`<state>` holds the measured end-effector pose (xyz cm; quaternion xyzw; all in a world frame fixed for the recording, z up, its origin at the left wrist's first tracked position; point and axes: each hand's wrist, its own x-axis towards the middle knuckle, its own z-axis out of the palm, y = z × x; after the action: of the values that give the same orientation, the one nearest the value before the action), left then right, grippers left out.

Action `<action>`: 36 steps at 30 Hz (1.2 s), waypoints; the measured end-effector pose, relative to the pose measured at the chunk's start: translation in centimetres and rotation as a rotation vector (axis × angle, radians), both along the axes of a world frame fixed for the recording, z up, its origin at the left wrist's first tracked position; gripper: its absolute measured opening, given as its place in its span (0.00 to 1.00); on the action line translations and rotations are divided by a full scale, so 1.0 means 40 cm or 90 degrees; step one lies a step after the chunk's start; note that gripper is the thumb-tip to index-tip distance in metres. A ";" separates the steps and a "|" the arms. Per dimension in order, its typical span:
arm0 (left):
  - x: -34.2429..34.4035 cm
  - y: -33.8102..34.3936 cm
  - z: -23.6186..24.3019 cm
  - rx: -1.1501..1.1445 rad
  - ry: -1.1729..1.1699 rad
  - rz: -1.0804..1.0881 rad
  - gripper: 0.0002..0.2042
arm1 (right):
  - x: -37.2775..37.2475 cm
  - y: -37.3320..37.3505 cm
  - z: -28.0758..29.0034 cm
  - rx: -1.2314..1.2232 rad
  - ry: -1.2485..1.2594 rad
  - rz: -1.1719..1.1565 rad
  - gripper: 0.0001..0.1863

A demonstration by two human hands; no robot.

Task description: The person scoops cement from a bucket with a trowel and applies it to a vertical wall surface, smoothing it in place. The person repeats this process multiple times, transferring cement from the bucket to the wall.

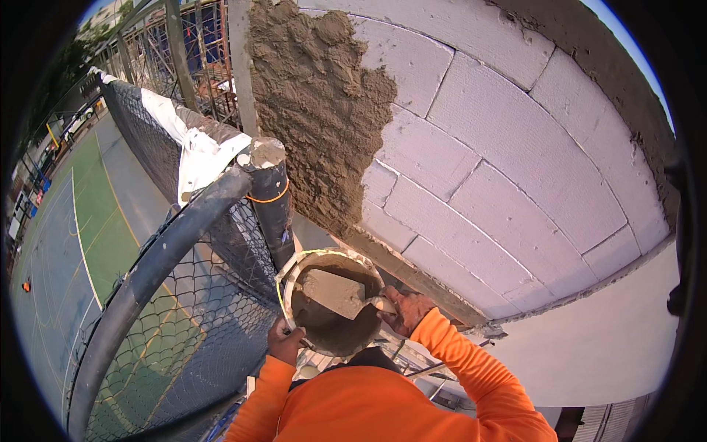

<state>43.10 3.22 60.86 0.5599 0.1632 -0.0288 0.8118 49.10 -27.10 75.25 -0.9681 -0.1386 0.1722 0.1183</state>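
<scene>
A round bucket [308,335] with a pale rim and a yellowish cord at its side is held low in front of me, wet grey-brown mortar inside. My left hand [284,339] is closed on its lower left rim. My right hand [406,311] is closed round the handle of a trowel [328,291], whose flat, mortar-coated blade lies inside the bucket. Above the bucket, a block wall [493,191] of pale blocks carries a rough patch of wet mortar [317,88] on its left part.
A curved dark pipe railing [166,258] with chain-link mesh runs at my left, meeting a post [269,214]; white sheeting [199,166] hangs over it. A marked sports court [99,221] lies far below. Scaffolding [210,59] stands behind. A smooth white wall [596,317] is at the right.
</scene>
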 end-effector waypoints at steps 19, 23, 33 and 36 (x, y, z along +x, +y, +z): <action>-0.060 -0.078 -0.150 -0.034 0.256 0.217 0.21 | 0.603 -0.239 0.289 0.874 -0.234 -0.049 0.24; -0.027 -0.085 -0.242 -0.053 0.319 0.158 0.12 | 0.359 -0.316 -0.027 0.761 -0.046 -0.204 0.21; 0.256 -0.247 -0.807 0.292 0.713 -0.148 0.13 | -0.368 -0.509 -0.735 0.067 0.315 -0.523 0.22; 0.433 -0.411 -0.986 0.477 0.686 -0.212 0.22 | -0.493 -0.572 -0.806 0.032 0.332 -0.556 0.21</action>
<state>60.42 -13.22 21.42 0.7288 0.4554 -0.3703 0.3527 29.36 -49.98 43.00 -0.8572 0.3094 0.3394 0.2330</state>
